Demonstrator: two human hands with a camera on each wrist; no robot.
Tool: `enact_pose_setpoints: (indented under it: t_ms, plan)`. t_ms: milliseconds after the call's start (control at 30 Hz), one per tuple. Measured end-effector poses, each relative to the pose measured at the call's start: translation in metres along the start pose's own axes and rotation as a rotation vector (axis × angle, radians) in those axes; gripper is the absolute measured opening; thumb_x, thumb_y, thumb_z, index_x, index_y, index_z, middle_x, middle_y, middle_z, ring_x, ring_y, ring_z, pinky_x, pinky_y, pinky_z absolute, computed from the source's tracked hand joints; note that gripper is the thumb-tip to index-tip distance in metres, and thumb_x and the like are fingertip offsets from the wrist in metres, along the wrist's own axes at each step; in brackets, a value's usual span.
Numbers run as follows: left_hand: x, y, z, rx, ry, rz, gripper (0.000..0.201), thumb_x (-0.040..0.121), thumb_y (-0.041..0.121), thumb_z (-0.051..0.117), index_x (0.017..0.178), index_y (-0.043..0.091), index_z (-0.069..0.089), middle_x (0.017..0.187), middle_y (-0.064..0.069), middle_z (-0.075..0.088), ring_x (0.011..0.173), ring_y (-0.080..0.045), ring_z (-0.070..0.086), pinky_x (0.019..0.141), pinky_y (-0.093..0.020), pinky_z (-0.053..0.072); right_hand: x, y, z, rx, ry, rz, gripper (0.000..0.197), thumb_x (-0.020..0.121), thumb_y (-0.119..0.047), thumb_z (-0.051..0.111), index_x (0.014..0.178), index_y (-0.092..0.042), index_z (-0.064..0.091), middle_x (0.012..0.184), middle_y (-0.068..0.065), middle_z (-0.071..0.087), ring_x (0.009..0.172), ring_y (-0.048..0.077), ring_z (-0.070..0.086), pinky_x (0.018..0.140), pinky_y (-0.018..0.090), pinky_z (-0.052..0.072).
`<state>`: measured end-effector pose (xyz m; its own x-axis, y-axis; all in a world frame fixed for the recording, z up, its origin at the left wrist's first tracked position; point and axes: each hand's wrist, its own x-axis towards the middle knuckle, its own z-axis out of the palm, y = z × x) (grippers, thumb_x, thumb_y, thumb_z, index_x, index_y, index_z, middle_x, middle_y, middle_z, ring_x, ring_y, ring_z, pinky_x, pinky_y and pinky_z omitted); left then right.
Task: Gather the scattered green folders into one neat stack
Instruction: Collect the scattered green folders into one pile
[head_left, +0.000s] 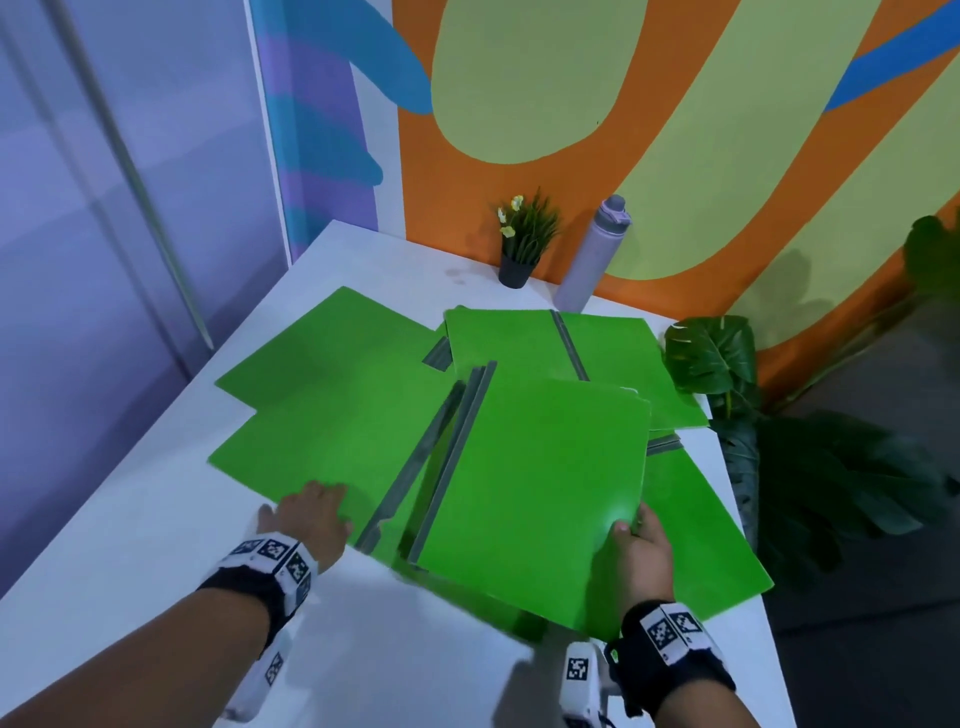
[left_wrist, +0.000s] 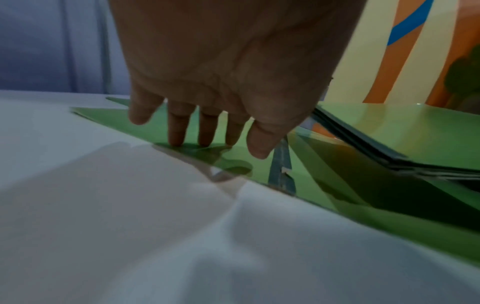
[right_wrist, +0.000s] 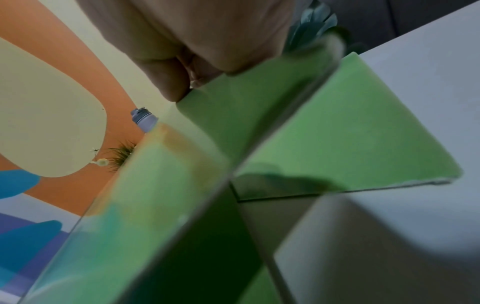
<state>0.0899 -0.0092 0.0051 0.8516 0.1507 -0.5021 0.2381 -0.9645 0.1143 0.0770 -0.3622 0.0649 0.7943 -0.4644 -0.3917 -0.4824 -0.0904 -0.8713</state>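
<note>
Several green folders with grey spines lie fanned over the white table (head_left: 156, 545). My right hand (head_left: 636, 545) pinches the near right corner of a small stack of folders (head_left: 535, 483) and holds it tilted up off the table; in the right wrist view the thumb (right_wrist: 168, 82) sits on that stack (right_wrist: 259, 107). My left hand (head_left: 314, 512) rests with straight fingers on the near edge of a flat folder (head_left: 332, 447); the left wrist view shows its fingertips (left_wrist: 178, 142) pressing that folder (left_wrist: 233, 164). More folders lie at the far left (head_left: 332, 348), far right (head_left: 519, 338) and near right (head_left: 696, 535).
A small potted plant (head_left: 522, 244) and a lilac bottle (head_left: 592, 260) stand at the table's far edge against the painted wall. A large leafy plant (head_left: 810, 457) stands on the floor right of the table. Bare tabletop lies in front of my hands.
</note>
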Motion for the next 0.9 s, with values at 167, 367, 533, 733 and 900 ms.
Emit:
enact_pose_setpoints:
  t_ms: [167,367,533,733,900]
  plan:
    - [-0.022,-0.038,-0.008,0.115,0.053,-0.184,0.059,0.085,0.06,0.049,0.13,0.021,0.047,0.134,-0.007,0.051,0.121,-0.026,0.052,0.101,-0.048,0.043,-0.003,0.008,0.02,0.014,-0.008,0.016,0.052,0.096,-0.001,0.045,0.146,-0.01,0.032,0.146,0.015,0.042,0.119,0.031,0.05,0.094,0.036,0.043]
    - [-0.026,-0.013,0.016,-0.11,0.144,0.089,0.061,0.082,0.053,0.062,0.127,0.013,0.052,0.149,-0.015,0.036,0.13,-0.03,0.045,0.105,-0.046,0.045,-0.026,0.014,0.039,-0.006,-0.037,0.068,0.054,0.096,0.001,0.044,0.146,-0.012,0.031,0.132,0.016,0.051,0.116,0.037,0.053,0.098,0.047,0.043]
    - [-0.016,-0.001,0.022,-0.036,0.089,-0.029,0.072,0.082,0.05,0.064,0.138,0.013,0.038,0.149,-0.014,0.034,0.135,-0.031,0.039,0.104,-0.049,0.046,-0.027,0.022,0.028,-0.087,-0.018,0.062,0.055,0.095,-0.001,0.045,0.147,-0.015,0.03,0.145,0.017,0.041,0.106,0.037,0.059,0.087,0.047,0.051]
    - [-0.011,-0.004,0.008,-0.044,0.141,0.018,0.03,0.088,0.03,0.062,0.107,0.007,0.056,0.104,-0.007,0.055,0.078,-0.019,0.058,0.072,-0.029,0.055,-0.041,0.016,0.009,-0.039,-0.011,0.094,0.053,0.097,0.002,0.041,0.147,-0.01,0.028,0.139,0.023,0.045,0.129,0.045,0.04,0.104,0.048,0.037]
    - [-0.01,0.003,0.001,0.028,0.06,0.02,0.021,0.09,0.017,0.059,0.107,0.005,0.06,0.096,-0.009,0.059,0.074,-0.02,0.058,0.065,-0.026,0.049,-0.042,0.02,0.008,-0.041,-0.026,0.098,0.054,0.097,0.002,0.041,0.148,-0.011,0.028,0.142,0.019,0.044,0.131,0.039,0.04,0.102,0.04,0.037]
